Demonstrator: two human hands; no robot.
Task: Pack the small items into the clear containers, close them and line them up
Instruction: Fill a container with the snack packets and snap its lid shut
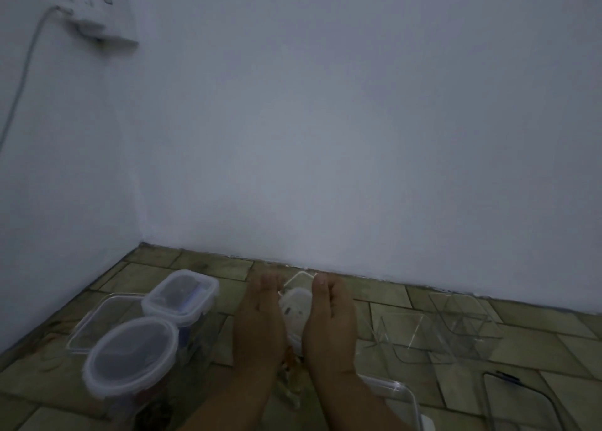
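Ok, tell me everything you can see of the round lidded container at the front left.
The round container stands upright on the tiled floor, nearest the camera on the left. Its lid is whitish translucent plastic with a thick rim and a flat grey-looking centre, and appears closed. The body below looks clear; dark contents show blurrily through it and cannot be identified. It stands close against the rectangular lidded container behind it, possibly touching, and overlaps a flat clear lid on the floor. Neither hand touches it.

Dim corner: pale walls [358, 121], wall socket [97, 16], worn tiled floor [211, 264].
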